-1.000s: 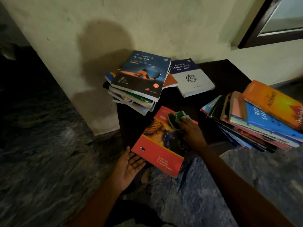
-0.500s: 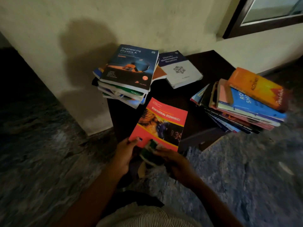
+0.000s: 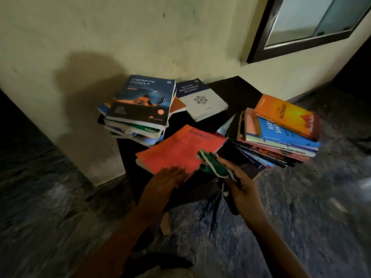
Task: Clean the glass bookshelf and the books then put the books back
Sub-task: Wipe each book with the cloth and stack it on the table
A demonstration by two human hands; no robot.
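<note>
A red book (image 3: 178,151) lies with its plain red side up on the dark low table (image 3: 239,91), its near edge over the table's front. My left hand (image 3: 166,179) rests flat on the book's near edge with fingers straight. My right hand (image 3: 239,181) grips a green and white cloth (image 3: 212,165) at the book's right corner. A stack topped by a blue physics book (image 3: 142,101) stands at the back left. A white and blue book (image 3: 200,99) lies behind. Another stack topped by an orange book (image 3: 287,115) sits on the right.
A pale wall (image 3: 140,37) rises behind the table, with a dark-framed window (image 3: 309,23) at the upper right. Mottled dark floor (image 3: 301,217) surrounds the table. The scene is dim and partly blurred.
The red book has been turned over: its printed cover showed before, now a plain red side faces up. My left hand moved from its corner onto its surface; the cloth hand shifted right.
</note>
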